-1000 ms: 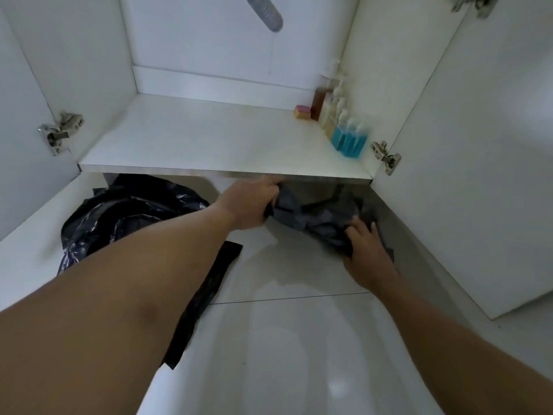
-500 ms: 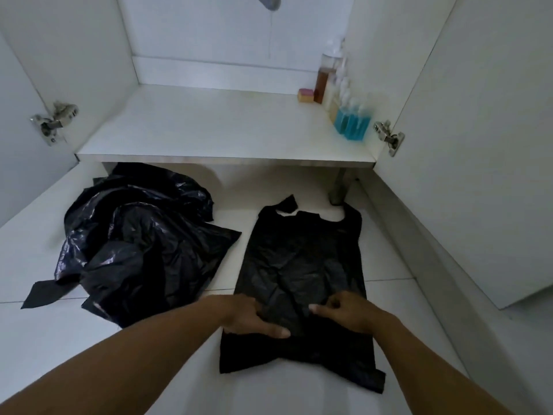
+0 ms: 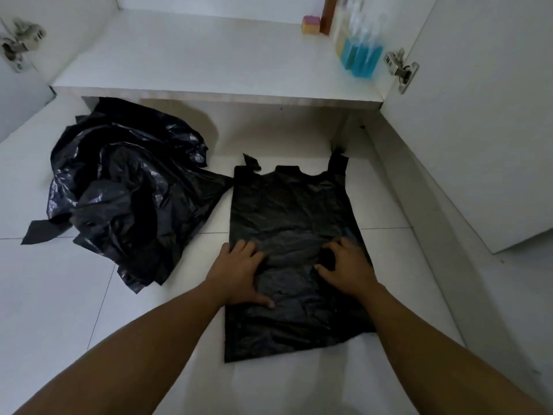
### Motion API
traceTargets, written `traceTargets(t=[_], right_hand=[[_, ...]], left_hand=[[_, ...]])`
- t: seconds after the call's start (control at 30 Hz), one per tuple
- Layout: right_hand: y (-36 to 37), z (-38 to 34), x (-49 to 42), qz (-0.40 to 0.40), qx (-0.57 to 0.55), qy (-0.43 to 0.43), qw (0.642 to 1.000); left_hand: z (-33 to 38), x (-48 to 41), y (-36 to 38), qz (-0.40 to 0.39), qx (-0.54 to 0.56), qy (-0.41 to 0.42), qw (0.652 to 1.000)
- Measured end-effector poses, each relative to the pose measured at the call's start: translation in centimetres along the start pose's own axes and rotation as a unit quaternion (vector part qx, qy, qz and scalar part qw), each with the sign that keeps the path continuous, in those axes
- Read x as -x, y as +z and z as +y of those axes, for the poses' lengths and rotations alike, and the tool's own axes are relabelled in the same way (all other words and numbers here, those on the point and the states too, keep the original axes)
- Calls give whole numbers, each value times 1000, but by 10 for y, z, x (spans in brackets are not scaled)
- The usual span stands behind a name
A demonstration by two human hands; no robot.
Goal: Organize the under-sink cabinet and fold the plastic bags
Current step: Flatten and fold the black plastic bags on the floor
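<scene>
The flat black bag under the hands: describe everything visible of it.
The flat black bag is a thin, wrinkled, vest-style plastic carrier. It lies spread out unfolded on the white floor tiles before the open cabinet. Its two handle loops point towards the cabinet and its bottom edge is nearest the person. The left hand and right hand press on its middle, one near each side edge. A corner of the crumpled bag pile reaches its upper left edge; whether they touch is unclear.
</scene>
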State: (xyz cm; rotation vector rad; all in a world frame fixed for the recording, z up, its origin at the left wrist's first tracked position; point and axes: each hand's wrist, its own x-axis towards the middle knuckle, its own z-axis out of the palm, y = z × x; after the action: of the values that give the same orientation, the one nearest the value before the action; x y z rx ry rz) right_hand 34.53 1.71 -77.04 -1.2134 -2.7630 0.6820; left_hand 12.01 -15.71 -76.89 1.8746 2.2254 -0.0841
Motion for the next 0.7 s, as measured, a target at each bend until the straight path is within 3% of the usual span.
traceTargets(t=[0.23,0.43,0.57,0.7], right_hand=[[26,-2,14,28,72,-44,996],[45,-39,32,77,87,-28,993],[85,-75,58,56,103,-43,992],[80,-44,68,44,108,7,993]], left_hand=[[-9,-3,-1,-30,67,-10,997],[5,13,19,51,24,38,998],[13,23,43,16,14,60,998],[11,22,45,16,17,67,997]])
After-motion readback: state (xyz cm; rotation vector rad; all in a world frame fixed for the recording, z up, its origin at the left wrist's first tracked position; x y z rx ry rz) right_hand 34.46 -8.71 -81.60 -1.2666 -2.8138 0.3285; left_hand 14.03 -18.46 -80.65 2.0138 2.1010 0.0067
